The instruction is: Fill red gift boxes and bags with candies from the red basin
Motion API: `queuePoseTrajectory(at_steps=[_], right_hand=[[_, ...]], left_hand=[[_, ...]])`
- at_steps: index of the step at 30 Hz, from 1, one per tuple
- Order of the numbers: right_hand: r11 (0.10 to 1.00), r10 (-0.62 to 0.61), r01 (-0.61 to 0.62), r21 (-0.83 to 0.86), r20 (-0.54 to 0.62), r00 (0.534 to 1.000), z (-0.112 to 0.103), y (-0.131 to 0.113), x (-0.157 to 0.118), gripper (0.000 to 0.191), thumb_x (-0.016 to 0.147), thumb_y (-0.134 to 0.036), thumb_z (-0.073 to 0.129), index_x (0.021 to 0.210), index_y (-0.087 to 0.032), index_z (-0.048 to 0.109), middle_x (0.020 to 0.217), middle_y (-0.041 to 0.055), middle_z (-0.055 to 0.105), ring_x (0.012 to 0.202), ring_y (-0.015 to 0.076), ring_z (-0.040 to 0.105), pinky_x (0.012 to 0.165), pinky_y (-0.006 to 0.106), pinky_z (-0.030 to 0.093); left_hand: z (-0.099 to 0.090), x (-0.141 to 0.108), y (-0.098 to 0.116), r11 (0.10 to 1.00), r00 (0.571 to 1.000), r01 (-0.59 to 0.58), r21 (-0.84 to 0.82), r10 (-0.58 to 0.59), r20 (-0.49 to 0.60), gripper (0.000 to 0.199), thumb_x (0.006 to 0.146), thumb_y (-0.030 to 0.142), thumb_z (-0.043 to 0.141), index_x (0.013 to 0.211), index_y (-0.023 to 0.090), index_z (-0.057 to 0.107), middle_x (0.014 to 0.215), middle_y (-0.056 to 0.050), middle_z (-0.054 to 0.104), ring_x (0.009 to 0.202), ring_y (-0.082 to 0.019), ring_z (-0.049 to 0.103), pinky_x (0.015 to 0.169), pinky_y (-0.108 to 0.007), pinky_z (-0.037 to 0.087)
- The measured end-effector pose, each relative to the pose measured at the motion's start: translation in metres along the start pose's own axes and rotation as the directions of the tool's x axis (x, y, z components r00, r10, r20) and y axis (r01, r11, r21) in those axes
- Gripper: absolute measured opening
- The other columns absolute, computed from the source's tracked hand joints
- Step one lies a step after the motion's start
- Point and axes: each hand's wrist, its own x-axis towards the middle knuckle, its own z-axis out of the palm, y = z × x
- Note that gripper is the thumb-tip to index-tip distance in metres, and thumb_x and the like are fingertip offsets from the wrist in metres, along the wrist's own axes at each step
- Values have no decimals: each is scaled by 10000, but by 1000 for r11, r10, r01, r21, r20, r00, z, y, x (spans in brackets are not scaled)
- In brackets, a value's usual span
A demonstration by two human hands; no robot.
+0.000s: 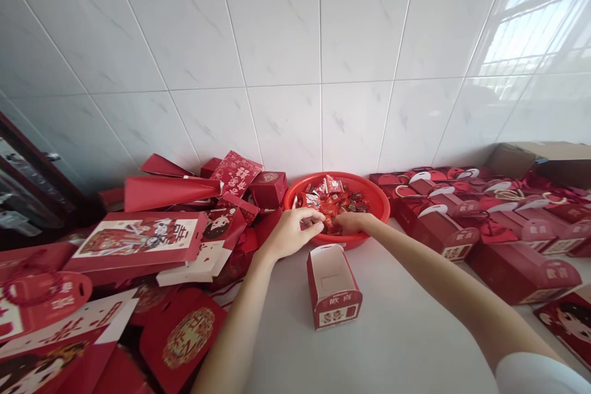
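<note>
A red plastic basket (384, 200) of wrapped candies (337, 200) stands against the tiled wall. My right hand (353, 222) reaches over its near rim, the fingertips down among the candies and hidden, so their grip does not show. At the basket's left front edge is my left hand (295, 231), its thumb and fingers apart, with no thing visible between them. In front of both hands sits a small red box (334, 283) with its top open. The box's white inside shows, and no candy is visible in it.
Flat and folded red cartons (143, 240) lie heaped on the left. Rows of made-up red boxes (447, 234) with rounded tops fill the right side. A brown cardboard box (545, 157) stands at the far right. The white table (383, 345) spreads between them.
</note>
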Motion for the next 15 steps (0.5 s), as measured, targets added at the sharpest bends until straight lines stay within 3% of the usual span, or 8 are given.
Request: queuePoseTrajectory(at_steps=[3, 5, 6, 9, 15], right_hand=[[999, 43, -46, 27, 98, 994, -1, -1, 4, 243, 554, -137, 742, 474, -205, 523, 500, -20, 554, 535, 172, 595, 539, 269, 478], [996, 58, -66, 61, 127, 990, -3, -2, 5, 254, 523, -118, 732, 459, -202, 501, 472, -33, 535, 502, 157, 573, 507, 249, 453], [994, 65, -77, 84, 134, 989, -4, -2, 5, 251, 508, -107, 728, 457, -201, 501, 464, -36, 532, 489, 152, 565, 495, 244, 443], [977, 87, -110, 185, 124, 988, -8, -1, 2, 199, 477, -75, 714, 499, -197, 558, 480, -41, 559, 459, 142, 548, 460, 238, 413], [879, 149, -130, 460, -5, 989, -18, 9, -8, 165, 486, -96, 739, 553, -187, 618, 513, -24, 617, 475, 150, 563, 429, 237, 400]], left_hand=[[14, 24, -7, 993, 981, 38, 110, -58, 188, 266, 880, 284, 535, 1027, 178, 731, 1059, -58, 759, 949, -201, 686, 874, -285, 521], [21, 42, -10, 949, 895, 75, 307, -200, 399, 283, 876, 273, 502, 1010, 192, 737, 1056, -53, 758, 970, -212, 684, 856, -281, 514], [25, 51, -11, 924, 852, 95, 371, -268, 449, 268, 851, 273, 516, 950, 184, 748, 988, -64, 765, 917, -226, 694, 800, -289, 520], [32, 71, -14, 864, 769, 141, 484, -403, 496, 256, 751, 320, 608, 910, 186, 756, 917, -84, 765, 816, -251, 701, 669, -295, 513], [45, 92, -18, 787, 704, 141, 601, -507, 497, 464, 619, 376, 728, 1025, 152, 752, 1096, -176, 743, 945, -337, 695, 756, -353, 543]])
